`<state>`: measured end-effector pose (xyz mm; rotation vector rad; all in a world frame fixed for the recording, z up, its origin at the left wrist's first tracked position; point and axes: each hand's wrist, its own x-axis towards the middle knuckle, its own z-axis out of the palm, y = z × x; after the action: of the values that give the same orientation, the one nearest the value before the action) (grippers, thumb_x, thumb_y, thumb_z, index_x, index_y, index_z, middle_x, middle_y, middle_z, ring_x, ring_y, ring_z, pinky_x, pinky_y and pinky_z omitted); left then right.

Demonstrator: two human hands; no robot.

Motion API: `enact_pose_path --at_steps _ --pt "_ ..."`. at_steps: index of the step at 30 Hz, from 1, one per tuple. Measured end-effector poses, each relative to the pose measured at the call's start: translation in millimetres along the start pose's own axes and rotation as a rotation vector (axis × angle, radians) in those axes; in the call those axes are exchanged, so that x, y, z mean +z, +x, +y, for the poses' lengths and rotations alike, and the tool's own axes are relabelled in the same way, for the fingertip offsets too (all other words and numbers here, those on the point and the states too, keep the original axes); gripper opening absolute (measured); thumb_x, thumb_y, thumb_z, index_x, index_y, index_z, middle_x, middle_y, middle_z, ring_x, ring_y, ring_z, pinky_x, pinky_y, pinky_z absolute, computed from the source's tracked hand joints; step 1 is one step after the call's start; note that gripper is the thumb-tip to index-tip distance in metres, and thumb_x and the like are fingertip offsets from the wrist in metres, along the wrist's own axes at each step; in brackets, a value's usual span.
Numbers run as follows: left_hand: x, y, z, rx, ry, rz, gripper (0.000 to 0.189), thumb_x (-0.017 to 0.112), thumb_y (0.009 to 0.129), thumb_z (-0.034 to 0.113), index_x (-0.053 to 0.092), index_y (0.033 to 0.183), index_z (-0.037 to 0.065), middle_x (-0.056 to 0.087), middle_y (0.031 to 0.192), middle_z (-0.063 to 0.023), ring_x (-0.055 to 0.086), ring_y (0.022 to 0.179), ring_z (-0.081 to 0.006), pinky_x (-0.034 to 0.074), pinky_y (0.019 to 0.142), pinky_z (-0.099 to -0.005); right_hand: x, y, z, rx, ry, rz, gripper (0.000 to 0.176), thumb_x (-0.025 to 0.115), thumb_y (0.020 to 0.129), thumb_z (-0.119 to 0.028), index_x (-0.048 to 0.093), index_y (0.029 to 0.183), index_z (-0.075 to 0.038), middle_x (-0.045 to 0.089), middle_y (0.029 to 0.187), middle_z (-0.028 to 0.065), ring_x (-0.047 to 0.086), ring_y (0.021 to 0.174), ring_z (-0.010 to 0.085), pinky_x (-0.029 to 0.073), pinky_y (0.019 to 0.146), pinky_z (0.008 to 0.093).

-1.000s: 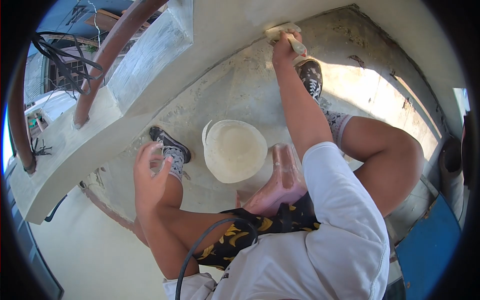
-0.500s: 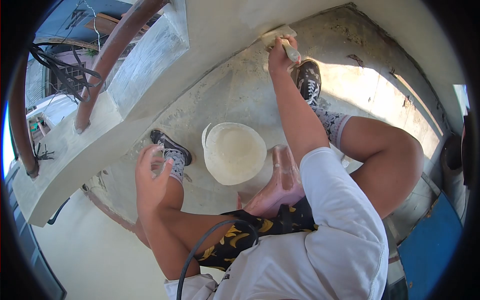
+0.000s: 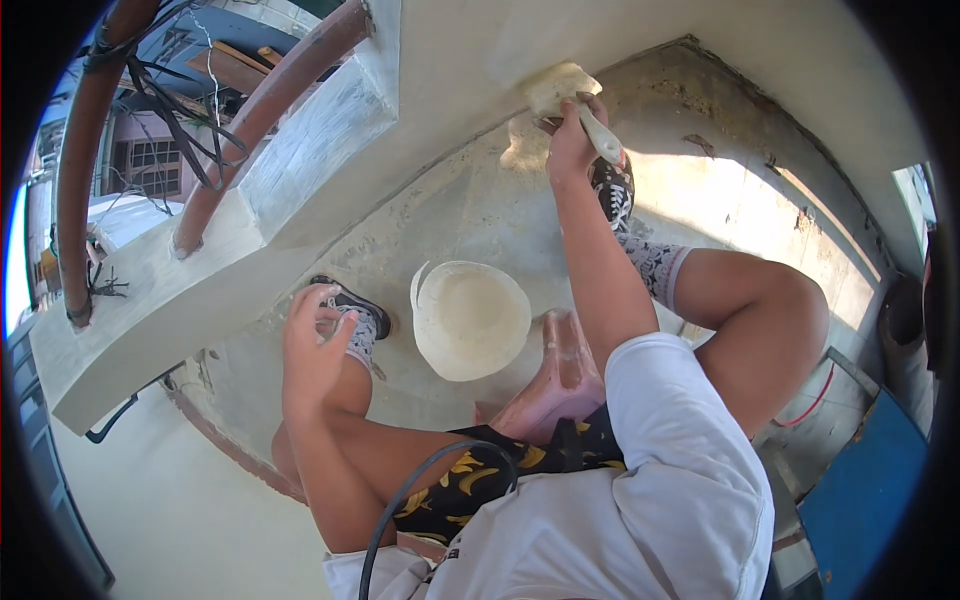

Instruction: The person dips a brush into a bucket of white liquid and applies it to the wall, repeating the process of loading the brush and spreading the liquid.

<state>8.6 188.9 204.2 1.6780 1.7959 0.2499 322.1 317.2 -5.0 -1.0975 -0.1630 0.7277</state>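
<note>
My right hand is stretched forward and grips a pale-handled paintbrush, whose wide, paint-loaded head presses on the low cream wall just above the concrete floor. My left hand hovers above my left knee with its fingers loosely apart, holding nothing. A white bucket of cream paint stands on the floor between my feet. I am crouched over a pink plastic stool.
A painted concrete ledge with brown metal railing posts runs along the left. Dark cables hang at the upper left. A blue panel and a red hose lie at the right. A black cable crosses my lap.
The brush and my right hand have lifted slightly up the wall and the view has tilted. My left hand stays hovering over the knee.
</note>
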Motion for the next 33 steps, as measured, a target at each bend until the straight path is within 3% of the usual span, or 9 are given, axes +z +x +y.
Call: enact_pose_path --at_steps 4,5,8,12,19,22,25,29,33 --pt "0.6 -7.0 -5.7 -0.028 0.025 -0.024 0.033 0.07 0.082 0.012 0.06 0.111 0.002 0.058 0.114 -0.0092 0.06 0.082 -0.018 0.046 0.071 -0.0313 30.2 -24.9 -55.8 0.016 0.166 -0.127 0.03 0.056 0.09 -0.005 0.044 0.117 -0.001 0.053 0.105 0.0154 0.059 0.078 0.0217 0.06 0.06 0.035" --pt "0.8 -3.2 -5.4 -0.026 0.017 -0.015 0.033 0.07 0.082 0.013 0.061 0.111 0.002 0.058 0.114 -0.0091 0.06 0.081 -0.0181 0.046 0.071 -0.0312 24.8 -30.0 -70.3 0.021 0.204 -0.163 0.037 0.055 0.089 -0.005 0.038 0.123 -0.005 0.049 0.118 0.0193 0.062 0.09 0.0297 0.06 0.068 0.0433" --pt "0.7 -3.1 -13.2 0.013 0.062 -0.006 0.032 0.068 0.083 0.004 0.059 0.113 0.0 0.058 0.115 -0.0084 0.061 0.083 -0.0147 0.048 0.069 -0.0271 22.5 -54.0 -116.6 -0.095 0.42 -0.18 0.041 0.057 0.089 -0.008 0.036 0.125 -0.006 0.049 0.122 0.0206 0.063 0.093 0.0328 0.059 0.072 0.0476" --pt "5.0 -4.9 -10.5 0.011 0.072 -0.004 0.032 0.068 0.083 0.004 0.059 0.113 0.001 0.058 0.115 -0.0086 0.061 0.082 -0.0144 0.048 0.069 -0.0269 30.9 -32.7 -101.6 -0.046 0.488 -0.211 0.045 0.057 0.091 -0.011 0.034 0.129 -0.008 0.051 0.122 0.0201 0.062 0.097 0.0348 0.056 0.077 0.0516" --pt "5.2 -1.2 -12.6 -0.006 0.024 0.001 0.033 0.071 0.081 0.012 0.061 0.111 0.002 0.058 0.111 -0.0095 0.061 0.08 -0.0182 0.046 0.069 -0.0304 -27.2 -17.0 9.4 0.12 -0.069 -0.072 0.032 0.056 0.091 -0.005 0.051 0.122 0.001 0.056 0.112 0.0181 0.064 0.091 0.0246 0.06 0.07 0.0338" --pt "7.0 2.5 -5.3 0.006 0.024 -0.003 0.033 0.071 0.081 0.012 0.061 0.111 0.001 0.058 0.11 -0.01 0.061 0.08 -0.0182 0.046 0.068 -0.0307 -4.1 -11.5 21.4 0.137 -0.03 -0.007 0.033 0.056 0.091 -0.005 0.051 0.123 0.0 0.057 0.11 0.0176 0.064 0.089 0.0236 0.06 0.068 0.0332" --pt "6.3 5.0 0.7 0.01 0.046 -0.019 0.033 0.071 0.081 0.012 0.061 0.11 0.001 0.058 0.109 -0.0107 0.061 0.08 -0.0183 0.046 0.067 -0.0309 39.4 -25.3 -53.7 0.089 0.139 -0.109 0.036 0.055 0.091 -0.005 0.047 0.126 -0.001 0.057 0.109 0.0184 0.064 0.086 0.0253 0.059 0.068 0.0363" --pt "5.8 4.7 -0.2 0.028 0.035 0.0 0.032 0.071 0.081 0.012 0.061 0.11 0.001 0.058 0.107 -0.0111 0.061 0.079 -0.0188 0.047 0.067 -0.0314 18.1 -38.9 -80.9 -0.064 0.223 -0.154 0.038 0.054 0.091 -0.004 0.045 0.127 -0.002 0.056 0.111 0.0206 0.065 0.088 0.0292 0.06 0.07 0.0404" --pt "4.4 5.1 -1.7 0.044 0.034 0.029 0.032 0.071 0.08 0.012 0.061 0.109 0.001 0.058 0.106 -0.0106 0.06 0.078 -0.019 0.047 0.067 -0.0317 4.0 -31.3 -21.9 0.129 0.017 0.035 0.032 0.055 0.09 -0.006 0.048 0.121 0.001 0.056 0.111 0.0171 0.063 0.091 0.0253 0.059 0.068 0.0341"
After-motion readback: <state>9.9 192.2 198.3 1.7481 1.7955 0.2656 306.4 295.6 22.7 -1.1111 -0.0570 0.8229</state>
